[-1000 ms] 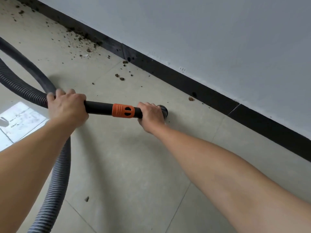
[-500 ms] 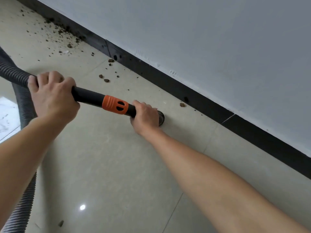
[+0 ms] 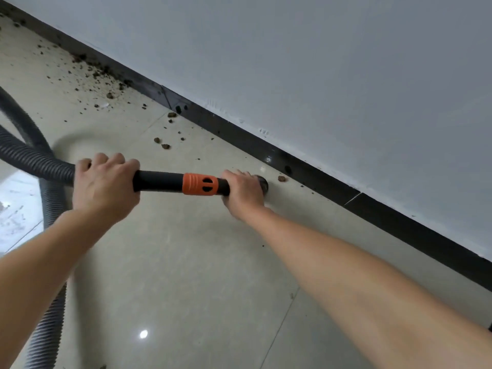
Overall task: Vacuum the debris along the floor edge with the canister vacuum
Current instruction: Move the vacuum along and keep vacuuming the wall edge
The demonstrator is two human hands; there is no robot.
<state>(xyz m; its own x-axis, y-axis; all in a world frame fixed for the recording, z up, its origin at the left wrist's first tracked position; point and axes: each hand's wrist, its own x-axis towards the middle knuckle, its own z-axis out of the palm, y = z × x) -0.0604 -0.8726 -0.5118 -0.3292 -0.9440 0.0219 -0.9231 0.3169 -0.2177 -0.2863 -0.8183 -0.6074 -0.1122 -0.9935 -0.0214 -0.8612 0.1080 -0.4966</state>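
Observation:
A black vacuum wand (image 3: 159, 181) with an orange collar (image 3: 201, 184) lies nearly level over the beige tile floor. My left hand (image 3: 105, 186) grips its rear end where the grey ribbed hose (image 3: 32, 158) joins. My right hand (image 3: 243, 190) grips the front end just behind the round nozzle (image 3: 262, 183), which sits low at the floor. A brown clod (image 3: 281, 178) lies just right of the nozzle, near the black skirting (image 3: 306, 169). More brown debris (image 3: 101, 75) is scattered along the skirting at upper left, with two clods (image 3: 161, 143) closer in.
The grey wall (image 3: 319, 75) rises above the skirting and runs diagonally from upper left to lower right. The hose loops down the left side (image 3: 50, 315) beside my left forearm. A bright patch of light (image 3: 16, 214) lies on the floor at the left edge.
The wand has levelled out, and the nozzle has moved closer to the clod by the skirting. Both hands keep their grip.

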